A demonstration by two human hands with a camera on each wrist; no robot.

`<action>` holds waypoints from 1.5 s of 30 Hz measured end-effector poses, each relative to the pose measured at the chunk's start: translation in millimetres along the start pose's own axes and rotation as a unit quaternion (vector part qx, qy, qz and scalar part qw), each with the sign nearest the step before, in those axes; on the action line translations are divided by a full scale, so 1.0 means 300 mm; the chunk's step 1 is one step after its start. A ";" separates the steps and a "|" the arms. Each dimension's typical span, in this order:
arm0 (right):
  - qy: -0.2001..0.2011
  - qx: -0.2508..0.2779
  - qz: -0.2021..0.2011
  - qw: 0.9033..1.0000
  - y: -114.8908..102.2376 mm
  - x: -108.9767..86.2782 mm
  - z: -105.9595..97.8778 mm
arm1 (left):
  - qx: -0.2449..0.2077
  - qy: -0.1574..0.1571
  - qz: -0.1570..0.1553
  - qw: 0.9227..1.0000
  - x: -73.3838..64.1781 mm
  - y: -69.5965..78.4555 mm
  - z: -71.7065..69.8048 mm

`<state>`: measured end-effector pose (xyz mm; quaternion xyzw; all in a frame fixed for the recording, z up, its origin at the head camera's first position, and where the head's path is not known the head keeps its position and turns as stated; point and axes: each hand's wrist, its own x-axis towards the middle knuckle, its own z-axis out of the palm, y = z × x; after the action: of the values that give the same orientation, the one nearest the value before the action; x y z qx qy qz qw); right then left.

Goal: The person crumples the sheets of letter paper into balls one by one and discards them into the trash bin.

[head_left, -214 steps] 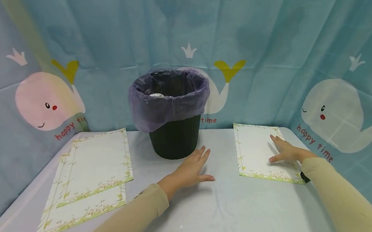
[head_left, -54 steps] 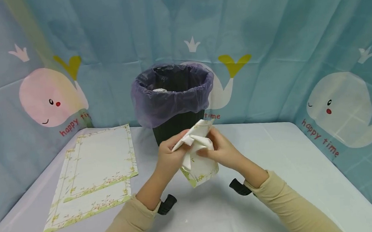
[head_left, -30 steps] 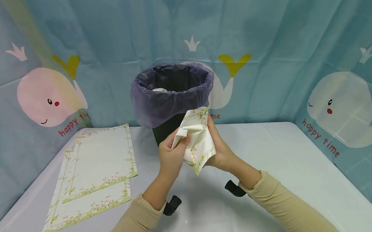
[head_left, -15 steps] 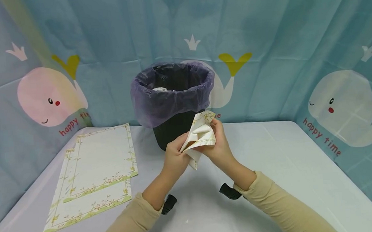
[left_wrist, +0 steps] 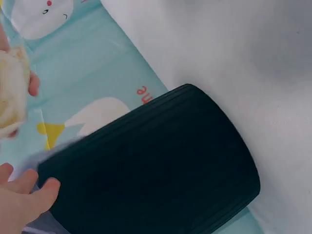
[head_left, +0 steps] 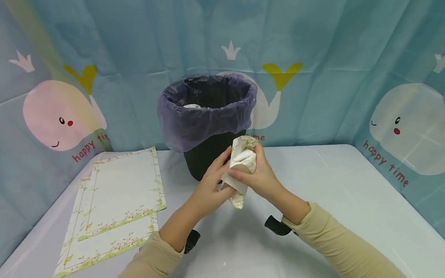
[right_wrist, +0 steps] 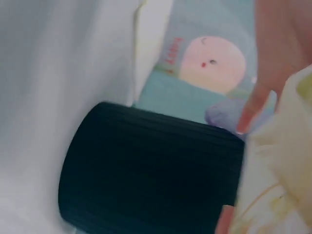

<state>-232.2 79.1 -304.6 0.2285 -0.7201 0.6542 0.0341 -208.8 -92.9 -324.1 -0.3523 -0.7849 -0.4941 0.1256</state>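
A crumpled sheet of white paper (head_left: 243,158) with a green floral border is bunched in front of the bin. My right hand (head_left: 262,180) grips it, thumb across the near side. Beside the paper's left side, my left hand (head_left: 208,191) has its fingers loosely extended. The left wrist view shows a gap between the left hand (left_wrist: 27,200) and the crumpled paper (left_wrist: 10,95). In the right wrist view the paper (right_wrist: 278,170) covers part of the left hand (right_wrist: 279,48).
Behind the hands stands a dark bin (head_left: 204,157) lined with a purple bag (head_left: 206,125); something white (head_left: 192,106) shows inside. Two overlapping bordered sheets (head_left: 126,191) lie at left on the white table (head_left: 324,183). A blue whale-print curtain (head_left: 132,42) closes off the back and sides.
The right-hand flat sheet was lifted off the table and crumpled between both hands. Over the last second it has become more compact, and the left fingers have loosened from it.
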 end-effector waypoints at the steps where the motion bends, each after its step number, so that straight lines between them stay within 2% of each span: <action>1: -0.004 -0.012 0.010 1.000 -0.003 0.003 -0.004 | 0.015 -0.009 0.004 1.000 0.000 0.000 0.005; 4: -0.008 -0.026 0.028 0.999 -0.011 0.013 -0.012 | 0.063 -0.023 0.002 0.998 -0.004 -0.001 0.020; 8: -0.016 -0.006 0.041 0.999 -0.009 0.017 -0.022 | 0.066 -0.015 -0.022 0.997 -0.009 -0.001 0.024; 11: -0.006 0.011 0.017 1.000 -0.001 0.014 -0.024 | 0.028 -0.018 -0.043 0.999 -0.008 -0.001 0.017; 13: 0.014 0.034 -0.014 0.999 0.004 0.014 -0.022 | -0.026 -0.030 -0.074 0.996 -0.009 -0.004 0.011; 14: 0.027 0.048 -0.029 0.998 0.003 0.013 -0.020 | -0.064 -0.040 -0.100 0.992 -0.008 -0.007 0.008; 15: 0.040 0.062 -0.046 0.996 0.005 0.013 -0.018 | -0.102 -0.051 -0.126 0.985 -0.010 -0.010 0.007; 17: 0.063 0.092 -0.073 0.991 0.006 0.012 -0.011 | -0.181 -0.069 -0.163 0.967 -0.011 -0.013 0.010; 19: 0.081 0.112 -0.109 0.984 0.010 0.013 -0.003 | -0.260 -0.080 -0.179 0.946 -0.007 -0.011 0.022; 21: 0.085 0.116 -0.156 0.977 0.020 0.016 0.006 | -0.324 -0.066 -0.188 0.925 0.001 -0.001 0.039; 22: 0.085 0.114 -0.182 0.973 0.025 0.019 0.010 | -0.350 -0.050 -0.193 0.915 0.006 0.005 0.048; 25: 0.065 0.108 -0.263 0.957 0.038 0.030 0.021 | -0.420 0.026 -0.218 0.881 0.027 0.023 0.064; 27: 0.049 0.102 -0.297 0.948 0.041 0.037 0.029 | -0.443 0.079 -0.227 0.864 0.039 0.028 0.070; 29: 0.032 0.105 -0.312 0.944 0.040 0.042 0.039 | -0.453 0.124 -0.219 0.855 0.048 0.029 0.074; 32: 0.023 0.103 -0.314 0.943 0.035 0.043 0.054 | -0.442 0.189 -0.198 0.854 0.054 0.025 0.081; 35: 0.031 0.102 -0.301 0.948 0.026 0.036 0.072 | -0.398 0.260 -0.174 0.862 0.059 0.026 0.089; 38: 0.051 0.089 -0.291 0.951 0.018 0.025 0.090 | -0.333 0.323 -0.151 0.873 0.065 0.029 0.092; 41: 0.079 0.079 -0.269 0.957 0.013 0.015 0.103 | -0.270 0.359 -0.129 0.884 0.075 0.027 0.089; 45: 0.132 0.066 -0.220 0.964 0.009 0.008 0.118 | -0.231 0.372 -0.101 0.894 0.080 0.022 0.082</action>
<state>-226.6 44.6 -311.2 0.2949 -0.5964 0.7012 0.2565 -218.1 -59.6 -318.3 -0.0809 -0.5761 -0.7662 0.2729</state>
